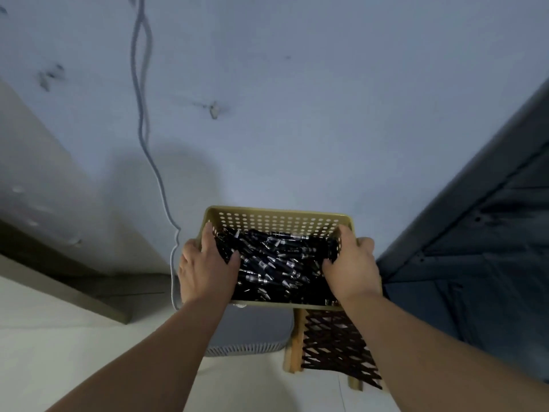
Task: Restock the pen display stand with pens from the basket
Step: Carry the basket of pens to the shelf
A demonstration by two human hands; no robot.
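A beige perforated plastic basket (pixel 276 217) is held up in front of a pale blue wall. It is filled with several black pens (pixel 276 263) with silver tips and bands. My left hand (pixel 205 263) grips the basket's left rim, thumb inside over the pens. My right hand (pixel 352 263) grips the right rim in the same manner. Both forearms reach up from the bottom of the view. No pen display stand is visible.
A wooden stool with a dark woven seat (pixel 332 343) stands just under the basket. A grey vented box (pixel 249 334) sits on the floor beside it. A grey cable (pixel 142 114) hangs down the wall. A dark blue panel (pixel 475 248) rises at right, a beige cabinet (pixel 38 179) at left.
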